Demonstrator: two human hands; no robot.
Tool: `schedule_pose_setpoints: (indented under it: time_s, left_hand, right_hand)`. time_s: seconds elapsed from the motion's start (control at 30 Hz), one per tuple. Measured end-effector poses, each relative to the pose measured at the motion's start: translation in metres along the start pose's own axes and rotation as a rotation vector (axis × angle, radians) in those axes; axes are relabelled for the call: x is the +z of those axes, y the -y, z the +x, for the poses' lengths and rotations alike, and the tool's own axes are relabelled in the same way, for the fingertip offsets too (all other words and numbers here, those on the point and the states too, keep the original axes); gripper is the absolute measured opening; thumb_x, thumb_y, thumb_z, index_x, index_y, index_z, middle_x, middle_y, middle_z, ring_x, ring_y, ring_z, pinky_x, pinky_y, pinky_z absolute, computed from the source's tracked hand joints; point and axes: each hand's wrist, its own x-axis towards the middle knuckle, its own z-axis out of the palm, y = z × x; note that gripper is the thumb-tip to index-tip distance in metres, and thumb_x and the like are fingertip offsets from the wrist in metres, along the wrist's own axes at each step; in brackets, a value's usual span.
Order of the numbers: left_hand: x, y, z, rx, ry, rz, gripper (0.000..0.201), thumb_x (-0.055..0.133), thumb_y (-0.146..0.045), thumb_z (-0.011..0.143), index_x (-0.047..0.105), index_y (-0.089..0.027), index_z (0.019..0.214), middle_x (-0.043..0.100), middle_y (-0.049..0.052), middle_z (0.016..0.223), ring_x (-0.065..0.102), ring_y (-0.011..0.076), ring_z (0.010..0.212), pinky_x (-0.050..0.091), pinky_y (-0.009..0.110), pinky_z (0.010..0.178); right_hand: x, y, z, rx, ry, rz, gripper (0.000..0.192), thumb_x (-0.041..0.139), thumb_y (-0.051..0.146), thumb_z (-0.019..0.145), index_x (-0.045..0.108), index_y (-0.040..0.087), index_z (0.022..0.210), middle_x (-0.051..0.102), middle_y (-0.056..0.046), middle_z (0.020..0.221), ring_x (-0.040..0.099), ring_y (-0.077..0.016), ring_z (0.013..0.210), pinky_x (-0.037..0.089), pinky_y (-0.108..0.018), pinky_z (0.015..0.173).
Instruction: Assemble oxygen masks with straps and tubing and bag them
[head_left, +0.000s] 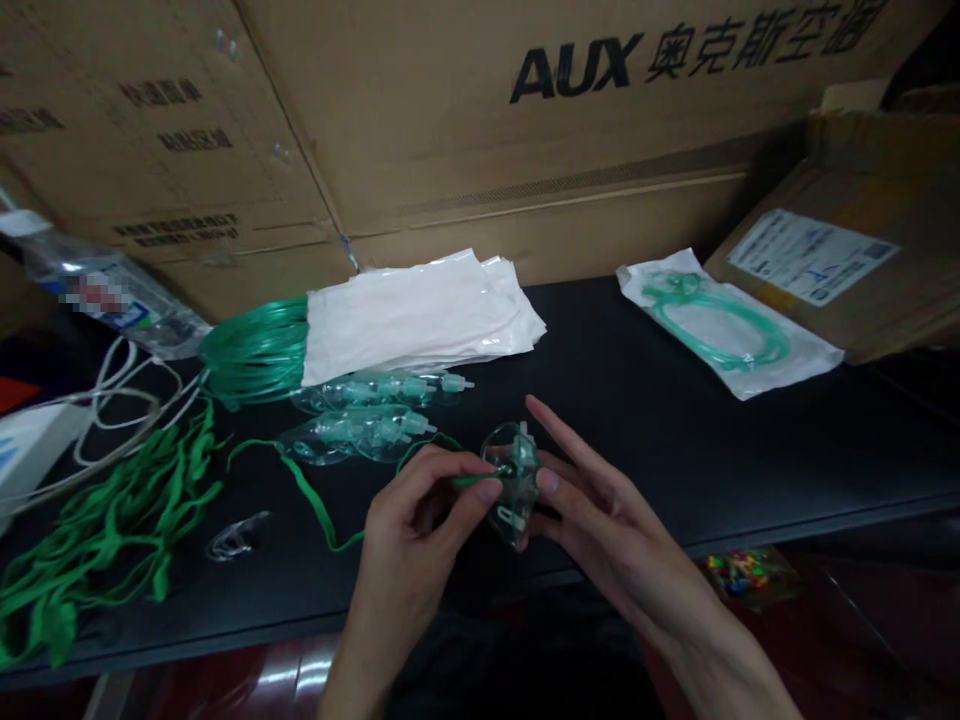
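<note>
My right hand (600, 520) holds a clear green oxygen mask (513, 462) near the front of the black table, thumb against its side and index finger stretched out past it. Between thumb and index finger, my left hand (424, 520) pinches a green elastic strap (466, 481) at the mask's edge. The strap's loose part (319, 510) trails left over the table. Whether its end passes through the mask is hidden by the fingers. Just behind my left hand lie several more masks (367, 432) in two rows.
Green straps (127, 520) lie heaped at left, near clear plastic pieces (236, 538). Coiled green tubing (255, 350), white pouches (420, 312) and a bottle (112, 285) stand behind. A packed mask set (720, 325) and a carton (862, 220) are at right. Large cardboard (480, 130) walls the back.
</note>
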Motion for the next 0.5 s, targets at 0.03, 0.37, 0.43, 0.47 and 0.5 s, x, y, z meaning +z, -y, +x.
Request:
schedule_pose_setpoints:
  time_s: [0.03,0.37,0.43,0.47,0.5]
  left_hand:
    - [-0.0002,0.0002,0.0001,0.011,0.002,-0.004,0.008,0.077,-0.019,0.086,0.079,-0.026,0.088,0.066,-0.004,0.079,0.054,0.0076,0.06,0.044,0.016,0.053]
    - [-0.0032,0.0028,-0.0016,0.101,0.053,0.084,0.01,0.074,-0.022,0.091,0.081,-0.028,0.093,0.069,-0.001,0.085,0.062,0.0124,0.076,0.044,0.021,0.063]
    - [-0.0031,0.003,-0.0018,0.109,0.056,0.083,0.009,0.074,-0.023,0.092,0.081,-0.028,0.093,0.068,-0.001,0.085,0.062,0.0127,0.076,0.043,0.022,0.063]
    - [-0.003,0.003,-0.0017,0.115,0.057,0.081,0.009,0.074,-0.022,0.092,0.081,-0.027,0.093,0.068,-0.001,0.084,0.061,0.0128,0.076,0.043,0.022,0.063]
    - [-0.0028,0.0029,-0.0016,0.123,0.058,0.079,0.009,0.074,-0.022,0.092,0.081,-0.027,0.092,0.068,-0.001,0.084,0.061,0.0127,0.075,0.043,0.022,0.063]
  right_hand:
    - [-0.0002,-0.0001,-0.0003,0.006,0.013,-0.016,0.054,0.071,0.027,0.098,0.056,0.043,0.147,0.074,-0.003,0.125,0.069,-0.0178,0.101,0.057,-0.029,0.079]
    - [-0.0038,-0.0041,0.0005,0.033,-0.031,-0.165,0.039,0.081,0.04,0.088,0.075,0.036,0.127,0.076,-0.003,0.126,0.063,-0.0206,0.12,0.05,-0.029,0.092]
    - [-0.0037,-0.0043,-0.0003,0.024,-0.041,-0.161,0.039,0.081,0.04,0.088,0.075,0.036,0.127,0.076,-0.004,0.125,0.065,-0.0203,0.117,0.05,-0.029,0.09]
    - [-0.0035,-0.0044,-0.0007,0.016,-0.043,-0.16,0.039,0.081,0.04,0.088,0.075,0.036,0.126,0.077,-0.004,0.124,0.066,-0.0202,0.115,0.05,-0.029,0.089]
    - [-0.0032,-0.0046,-0.001,0.009,-0.045,-0.163,0.039,0.081,0.04,0.088,0.075,0.035,0.126,0.077,-0.004,0.124,0.066,-0.0202,0.114,0.05,-0.03,0.09]
